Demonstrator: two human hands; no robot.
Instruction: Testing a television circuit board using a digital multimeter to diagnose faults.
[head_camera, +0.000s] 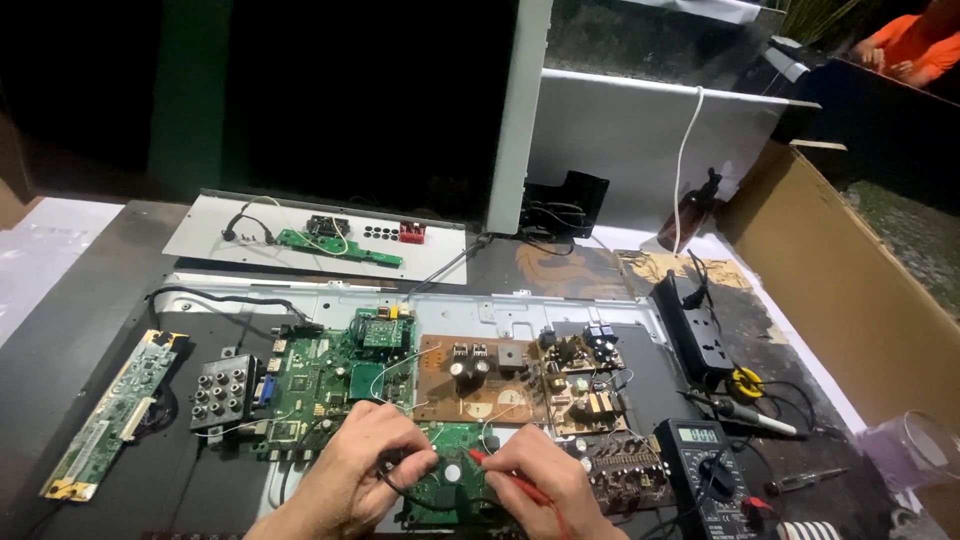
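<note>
A matt green circuit board (330, 385) is seen beside a brown, dull board (480, 385) studded with shiny metal parts. Under them a pale sheet-metal chassis (480, 312) with a soft sheen is laid on the dark, smooth bench (90, 330). The multimeter (710, 470) is cased in matt dark plastic, its red probe (505, 478) in glossy plastic. Rough brown cardboard (850, 290) is propped at the right, beside a clear, glossy plastic cup (920, 445).
</note>
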